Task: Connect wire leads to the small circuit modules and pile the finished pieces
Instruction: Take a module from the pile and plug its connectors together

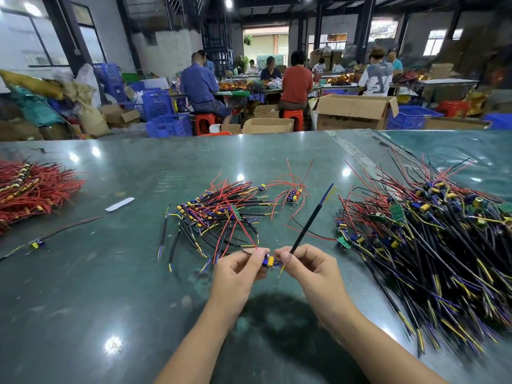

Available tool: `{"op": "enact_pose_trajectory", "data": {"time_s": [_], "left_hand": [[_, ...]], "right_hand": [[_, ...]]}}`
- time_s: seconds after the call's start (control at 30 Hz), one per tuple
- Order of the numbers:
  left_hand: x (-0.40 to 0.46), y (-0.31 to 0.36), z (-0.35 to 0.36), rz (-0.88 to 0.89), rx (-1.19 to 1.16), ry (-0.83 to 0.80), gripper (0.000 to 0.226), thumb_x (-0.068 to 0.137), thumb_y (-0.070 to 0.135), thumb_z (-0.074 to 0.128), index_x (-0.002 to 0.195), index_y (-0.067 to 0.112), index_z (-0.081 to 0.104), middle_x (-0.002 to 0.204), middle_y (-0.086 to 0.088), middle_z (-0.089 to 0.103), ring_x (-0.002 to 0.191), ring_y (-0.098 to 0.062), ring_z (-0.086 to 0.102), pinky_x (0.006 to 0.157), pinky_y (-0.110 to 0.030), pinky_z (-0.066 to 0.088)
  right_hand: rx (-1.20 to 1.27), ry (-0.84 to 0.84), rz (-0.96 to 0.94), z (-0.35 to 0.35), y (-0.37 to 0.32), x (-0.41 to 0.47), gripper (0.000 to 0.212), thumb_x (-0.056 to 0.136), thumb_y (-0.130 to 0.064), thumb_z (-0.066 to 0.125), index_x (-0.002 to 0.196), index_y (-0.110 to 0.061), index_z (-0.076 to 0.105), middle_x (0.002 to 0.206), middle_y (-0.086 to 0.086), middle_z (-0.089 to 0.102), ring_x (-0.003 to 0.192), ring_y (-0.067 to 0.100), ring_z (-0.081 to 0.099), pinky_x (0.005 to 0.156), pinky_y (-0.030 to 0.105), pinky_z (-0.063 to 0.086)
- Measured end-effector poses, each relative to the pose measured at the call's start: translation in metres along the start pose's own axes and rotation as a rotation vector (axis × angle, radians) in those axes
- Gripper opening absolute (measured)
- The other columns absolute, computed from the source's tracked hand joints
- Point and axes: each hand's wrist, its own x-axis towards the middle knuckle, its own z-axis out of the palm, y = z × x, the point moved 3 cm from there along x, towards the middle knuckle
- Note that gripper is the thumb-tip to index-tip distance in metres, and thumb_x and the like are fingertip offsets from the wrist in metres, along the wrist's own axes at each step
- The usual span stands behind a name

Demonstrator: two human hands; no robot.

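- A small module [268, 261] is held between the left hand [240, 266] and the right hand [307, 263], above the desk [110, 286].
- A pile of wired modules [216, 214] lies just behind the hands.
- A larger heap of leads [432, 245] is spread to the right.
- A bundle of wires [30, 189] lies far left.

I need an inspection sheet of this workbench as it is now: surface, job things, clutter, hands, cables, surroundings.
Surface: green table, glossy, reflecting lamps.
Job's things: small module held between both hands; centre pile of wired modules; large right pile; red-wire pile at the left edge.
Clutter: white strip; one stray wired module.
Grippers: left hand pinches the module; right hand pinches a black lead.
Cables: nothing seen beyond the job's leads.
Surroundings: seated workers, cardboard boxes, blue crates.
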Motion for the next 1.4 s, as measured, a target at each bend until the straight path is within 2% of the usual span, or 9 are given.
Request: {"op": "enact_pose_trajectory", "data": {"time_s": [0.13,0.27,0.5,0.7,0.83,1.03,1.17,1.33,1.4], "left_hand": [[0.004,-0.008,-0.005,-0.023,0.076,0.098,0.033,0.093,0.004,0.053,0.071,0.015,0.074,0.061,0.001,0.068,0.056,-0.006,0.061,0.057,-0.021,0.053],[0.009,-0.014,-0.01,-0.061,-0.065,0.228,0.038,0.093,0.006,0.051,0.065,0.016,0.075,0.061,-0.001,0.067,0.057,-0.007,0.061,0.052,-0.019,0.051],[0.02,-0.009,-0.034,0.053,-0.196,0.545,0.033,0.094,0.01,0.049,0.068,0.015,0.069,0.056,0.006,0.062,0.047,-0.003,0.045,0.046,-0.011,0.038],[0.023,-0.005,-0.055,0.078,-0.324,0.704,0.029,0.099,0.016,0.044,0.08,0.017,0.066,0.06,0.011,0.064,0.046,-0.002,0.042,0.045,-0.012,0.037],[0.016,-0.003,-0.051,0.068,-0.433,0.623,0.028,0.1,0.023,0.044,0.084,0.018,0.066,0.065,0.01,0.066,0.054,-0.002,0.051,0.052,-0.011,0.043],[0.004,-0.007,-0.004,-0.149,-0.304,0.036,0.03,0.077,0.038,0.06,0.092,0.014,0.07,0.074,-0.002,0.069,0.059,-0.009,0.062,0.054,-0.018,0.052],[-0.001,-0.009,0.005,-0.196,-0.267,0.016,0.026,0.09,0.02,0.057,0.071,0.008,0.07,0.068,-0.015,0.069,0.055,-0.013,0.062,0.052,-0.018,0.051],[-0.004,-0.008,0.003,-0.221,-0.338,-0.039,0.018,0.097,0.008,0.046,0.106,0.01,0.061,0.066,-0.013,0.067,0.054,-0.012,0.061,0.053,-0.019,0.052],[-0.004,-0.009,0.004,-0.241,-0.334,-0.063,0.022,0.098,0.008,0.043,0.106,0.014,0.063,0.068,-0.012,0.066,0.057,-0.013,0.061,0.055,-0.02,0.052]], "right_hand": [[-0.144,-0.091,-0.046,0.007,0.002,-0.004,0.024,0.085,0.006,0.063,0.075,-0.016,0.067,0.081,-0.001,0.072,0.073,0.006,0.063,0.07,0.016,0.048],[-0.246,-0.129,-0.089,0.009,0.001,-0.006,0.018,0.083,0.003,0.066,0.071,-0.01,0.066,0.084,0.003,0.07,0.069,0.003,0.059,0.066,0.015,0.042],[-0.204,-0.132,-0.007,0.01,-0.001,-0.005,0.01,0.084,-0.011,0.07,0.078,-0.016,0.077,0.079,0.007,0.074,0.075,0.014,0.063,0.079,0.044,0.052],[-0.125,-0.059,0.004,0.001,-0.006,-0.003,0.016,0.083,-0.01,0.07,0.069,-0.017,0.075,0.068,0.008,0.072,0.065,0.014,0.066,0.065,0.022,0.053],[-0.037,0.012,0.007,-0.001,-0.009,-0.002,0.016,0.082,-0.005,0.068,0.068,-0.011,0.073,0.066,0.011,0.072,0.063,0.016,0.068,0.063,0.022,0.054],[0.036,0.085,-0.006,-0.005,-0.011,0.0,0.011,0.081,-0.002,0.067,0.072,-0.006,0.069,0.062,0.009,0.07,0.059,0.012,0.066,0.06,0.02,0.054],[-0.06,0.089,-0.053,-0.009,-0.009,0.002,0.009,0.082,-0.004,0.068,0.076,-0.01,0.07,0.066,0.003,0.071,0.061,0.007,0.065,0.061,0.017,0.052],[-0.067,0.073,-0.116,-0.006,-0.009,0.0,0.016,0.081,0.001,0.068,0.083,-0.014,0.07,0.072,0.003,0.071,0.063,0.011,0.065,0.062,0.021,0.054],[-0.095,0.07,-0.128,-0.006,-0.009,0.0,0.018,0.08,0.003,0.068,0.078,-0.015,0.07,0.069,0.002,0.07,0.061,0.01,0.065,0.061,0.02,0.053]]}}
